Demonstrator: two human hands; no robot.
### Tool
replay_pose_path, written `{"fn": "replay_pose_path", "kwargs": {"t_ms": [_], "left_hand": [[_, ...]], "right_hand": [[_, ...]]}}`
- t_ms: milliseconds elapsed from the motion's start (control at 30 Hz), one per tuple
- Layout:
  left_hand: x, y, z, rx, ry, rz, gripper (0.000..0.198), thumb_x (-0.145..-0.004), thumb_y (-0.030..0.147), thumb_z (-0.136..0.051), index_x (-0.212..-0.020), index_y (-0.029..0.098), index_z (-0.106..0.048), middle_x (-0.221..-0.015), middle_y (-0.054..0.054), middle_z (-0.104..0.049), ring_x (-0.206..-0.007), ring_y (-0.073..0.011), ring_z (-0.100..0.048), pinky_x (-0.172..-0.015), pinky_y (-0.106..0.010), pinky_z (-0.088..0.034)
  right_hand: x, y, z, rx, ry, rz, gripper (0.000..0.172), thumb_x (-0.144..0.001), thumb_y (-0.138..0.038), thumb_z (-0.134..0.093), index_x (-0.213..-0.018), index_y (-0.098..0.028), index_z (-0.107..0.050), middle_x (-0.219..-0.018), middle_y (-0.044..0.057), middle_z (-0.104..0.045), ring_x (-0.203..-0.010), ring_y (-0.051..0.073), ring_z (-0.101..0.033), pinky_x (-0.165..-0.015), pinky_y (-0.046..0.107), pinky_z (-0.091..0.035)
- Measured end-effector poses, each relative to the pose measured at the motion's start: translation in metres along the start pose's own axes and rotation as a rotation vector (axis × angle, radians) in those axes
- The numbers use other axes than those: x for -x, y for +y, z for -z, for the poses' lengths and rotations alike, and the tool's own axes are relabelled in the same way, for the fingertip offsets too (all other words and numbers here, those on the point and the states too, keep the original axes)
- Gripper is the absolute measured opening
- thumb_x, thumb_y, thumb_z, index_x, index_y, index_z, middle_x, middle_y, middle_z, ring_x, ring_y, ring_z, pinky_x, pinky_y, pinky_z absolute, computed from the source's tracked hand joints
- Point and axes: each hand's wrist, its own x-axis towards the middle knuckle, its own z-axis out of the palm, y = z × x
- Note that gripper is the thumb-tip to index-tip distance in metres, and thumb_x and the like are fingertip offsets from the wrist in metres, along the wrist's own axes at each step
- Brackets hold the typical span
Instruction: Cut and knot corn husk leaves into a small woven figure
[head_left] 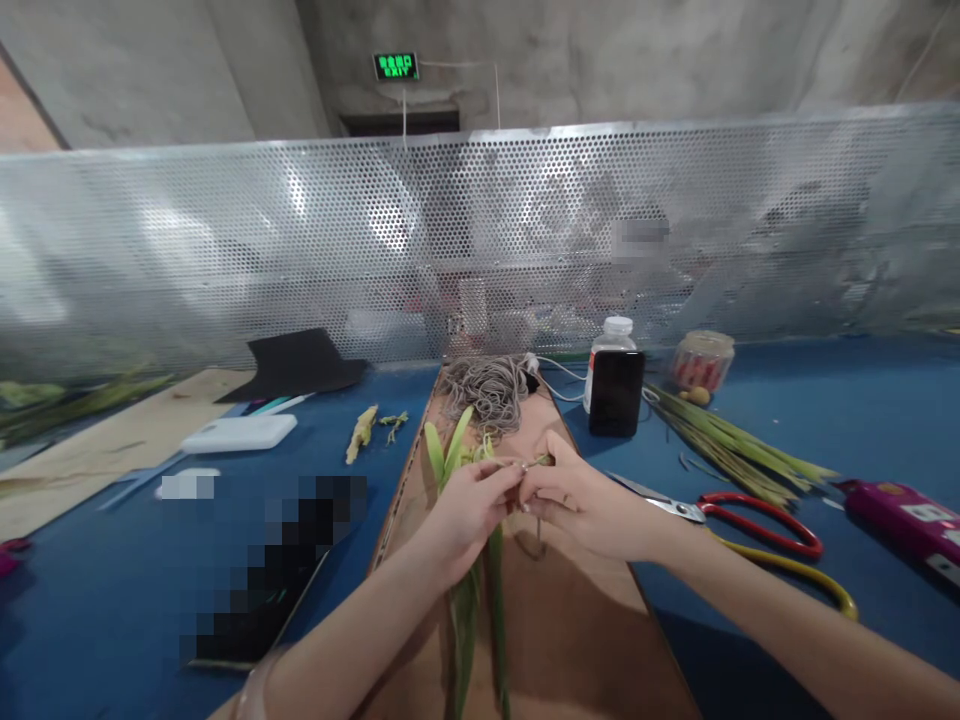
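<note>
My left hand [472, 510] is closed at the top of a bundle of long green leaves [463, 630], which hang down towards me over a brown board. Pale green blades [455, 440] stick up beyond its fingers. My right hand [581, 505] meets it fingertip to fingertip, pinching a thin strand whose loop [534, 548] dangles below the fingers. The exact crossing of strand and leaves is hidden between my fingertips. Just beyond my hands, a tangled heap of grey cord [491, 392] lies on the far end of the board [577, 640].
Right of the board lie scissors [780, 540] with red and yellow handles, cut green stalks [735, 445] and a purple packet [907, 525]. A black phone [616, 395] leans on a white-capped bottle [618, 328]; a jar [703, 360] stands beyond. Perforated metal [480, 220] closes the back.
</note>
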Motion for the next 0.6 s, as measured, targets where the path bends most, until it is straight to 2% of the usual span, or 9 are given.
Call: {"fn": "replay_pose_path", "kwargs": {"t_ms": [233, 367, 467, 600], "left_hand": [[-0.001, -0.001, 0.001, -0.025, 0.055, -0.061, 0.016, -0.064, 0.025, -0.068, -0.069, 0.010, -0.063, -0.066, -0.002, -0.063, -0.063, -0.0104, -0.055, -0.065, -0.023, -0.043], [-0.001, -0.001, 0.001, -0.073, 0.091, -0.109, 0.014, -0.064, 0.023, -0.068, -0.070, 0.012, -0.063, -0.067, -0.002, -0.064, -0.064, -0.0110, -0.056, -0.065, -0.023, -0.042], [0.000, 0.000, 0.001, -0.046, 0.065, -0.118, 0.010, -0.065, 0.021, -0.067, -0.069, 0.012, -0.063, -0.065, -0.001, -0.063, -0.062, -0.0103, -0.055, -0.064, -0.022, -0.043], [0.001, 0.002, 0.001, 0.025, -0.010, -0.065, 0.012, -0.066, 0.021, -0.067, -0.070, 0.010, -0.064, -0.067, -0.004, -0.064, -0.064, -0.0110, -0.056, -0.064, -0.021, -0.043]], "right_hand": [[0.000, 0.002, -0.010, 0.244, 0.070, 0.076, 0.015, -0.080, -0.008, -0.043, -0.073, -0.017, -0.054, -0.074, 0.002, -0.033, -0.079, 0.018, -0.037, -0.067, 0.030, -0.036], [0.000, 0.005, -0.014, 0.290, 0.110, 0.092, 0.015, -0.080, -0.009, -0.043, -0.075, -0.017, -0.055, -0.073, 0.002, -0.032, -0.077, 0.018, -0.035, -0.066, 0.030, -0.034], [0.001, 0.003, -0.012, 0.271, 0.103, 0.097, 0.013, -0.078, -0.008, -0.045, -0.074, -0.017, -0.053, -0.072, 0.001, -0.031, -0.076, 0.018, -0.034, -0.064, 0.029, -0.034], [0.002, -0.001, -0.007, 0.214, 0.065, 0.095, 0.012, -0.075, -0.006, -0.046, -0.073, -0.016, -0.053, -0.075, 0.002, -0.031, -0.076, 0.018, -0.035, -0.066, 0.031, -0.036]]}}
